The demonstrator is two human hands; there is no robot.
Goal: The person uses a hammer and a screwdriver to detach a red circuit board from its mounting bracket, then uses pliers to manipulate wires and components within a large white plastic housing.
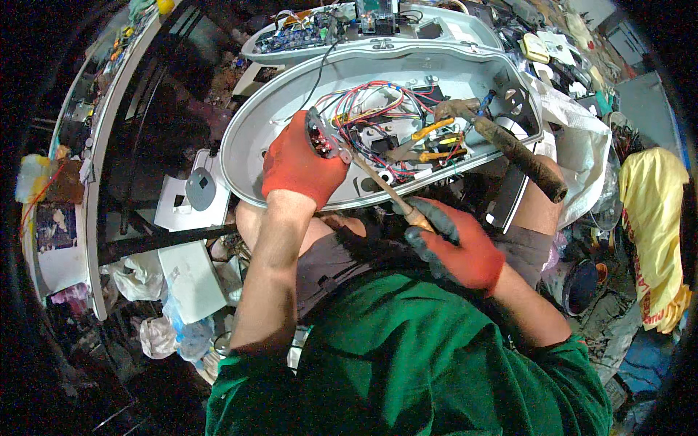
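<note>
My left hand (299,166), in an orange-red glove, is closed around a small dark rounded part (318,136) with reddish components on it. My right hand (469,251), in an orange-red glove with dark fingers, grips a screwdriver (416,216) by its tan handle. The shaft slants up and left, with its end close to the part. Under both lies a large grey plastic housing (243,131) resting across my legs. Inside it are a tangle of colored wires (371,94), yellow-handled pliers (435,129) and circuit pieces. A hammer (516,149) lies over the housing's right side.
Beyond the housing sits a matching grey shell (451,29) holding circuit boards (298,36). White panels (193,280) and plastic bags lie at the left. A white sack (582,138) and a yellow bag (647,218) are at the right, near piled scrap.
</note>
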